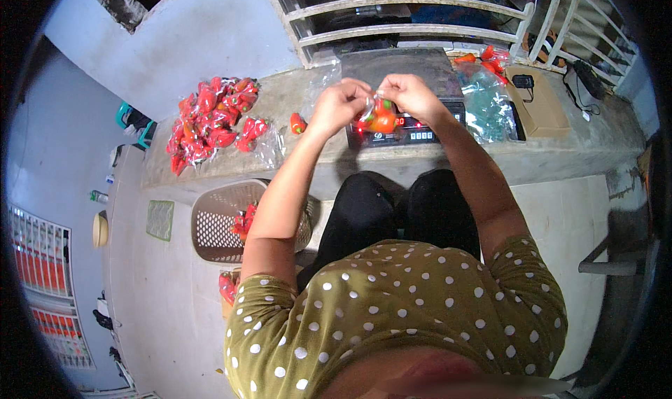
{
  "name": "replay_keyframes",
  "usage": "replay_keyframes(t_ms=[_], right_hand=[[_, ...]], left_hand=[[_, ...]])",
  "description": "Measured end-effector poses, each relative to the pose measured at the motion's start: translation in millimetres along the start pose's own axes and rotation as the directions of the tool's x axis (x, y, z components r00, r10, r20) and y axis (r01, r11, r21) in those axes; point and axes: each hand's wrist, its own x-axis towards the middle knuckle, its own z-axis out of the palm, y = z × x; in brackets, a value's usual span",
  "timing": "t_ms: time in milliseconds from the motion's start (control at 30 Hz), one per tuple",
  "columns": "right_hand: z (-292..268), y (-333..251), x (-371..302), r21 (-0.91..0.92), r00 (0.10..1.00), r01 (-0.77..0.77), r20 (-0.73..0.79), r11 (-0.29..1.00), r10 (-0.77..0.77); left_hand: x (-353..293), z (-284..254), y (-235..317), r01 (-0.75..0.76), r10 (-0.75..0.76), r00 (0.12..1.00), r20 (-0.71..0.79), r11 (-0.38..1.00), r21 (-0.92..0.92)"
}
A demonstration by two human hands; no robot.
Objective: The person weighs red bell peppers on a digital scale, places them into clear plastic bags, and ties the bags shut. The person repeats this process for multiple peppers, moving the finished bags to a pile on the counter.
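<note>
Above the front of a black digital scale (413,134), both my hands pinch the top of a small clear plastic bag of peppers (382,120). The peppers inside are orange-red, with a bit of green showing. My left hand (341,106) has its fingers closed at the bag's left side. On the right side, my right hand (411,98) grips the gathered plastic between thumb and fingers. A single loose red pepper (298,123) lies on the ledge to the left of the scale. Behind my hands is the scale's dark flat platform (399,66).
Many bagged red peppers (210,122) are heaped on the concrete ledge (276,94) at left. Right of the scale lie clear plastic bags (486,101) and a cardboard box (542,105). A beige basket (210,224) holding peppers stands on the floor. White metal railings (413,7) rise behind.
</note>
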Motion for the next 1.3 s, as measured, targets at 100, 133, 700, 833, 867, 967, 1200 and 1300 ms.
replay_keyframes(t_ms=[100, 133, 700, 833, 867, 967, 1200, 1300], right_hand=[[9.1, -7.4, 14.4, -0.224, 0.952, 0.049, -0.284, 0.973, -0.113], [7.5, 0.0, 21.3, -0.098, 0.945, 0.047, -0.317, 0.994, -0.076], [19.2, 60.7, 80.1, -0.762, 0.756, -0.108, -0.481, 0.639, -0.445], [21.6, 74.7, 85.3, -0.747, 0.802, -0.105, -0.455, 0.657, -0.389], [22.2, 79.4, 84.8, -0.736, 0.813, -0.116, -0.456, 0.667, -0.361], [20.3, 90.1, 81.7, -0.711, 0.835, -0.139, -0.458, 0.689, -0.304], [23.8, 97.8, 81.6, -0.646, 0.836, -0.071, -0.454, 0.76, -0.308], [22.5, 98.1, 81.3, -0.63, 0.823, -0.062, -0.471, 0.774, -0.318]], left_hand=[[22.4, 15.7, -7.2, 0.048, -0.061, 0.979, -0.193, 0.996, -0.073], [29.2, 18.1, -5.5, 0.073, -0.087, 0.976, -0.199, 0.994, -0.078], [96.2, 43.4, -94.8, 0.326, -0.44, 0.854, -0.279, 0.868, -0.374], [98.4, 39.9, -118.6, 0.399, -0.448, 0.842, -0.3, 0.892, -0.211], [96.2, 40.2, -122.5, 0.408, -0.444, 0.85, -0.283, 0.895, -0.179], [91.5, 40.1, -117.0, 0.433, -0.458, 0.867, -0.195, 0.887, -0.16], [101.8, 28.2, -116.5, 0.552, -0.574, 0.818, -0.039, 0.802, -0.228], [102.6, 29.2, -112.1, 0.568, -0.612, 0.788, -0.068, 0.765, -0.305]])
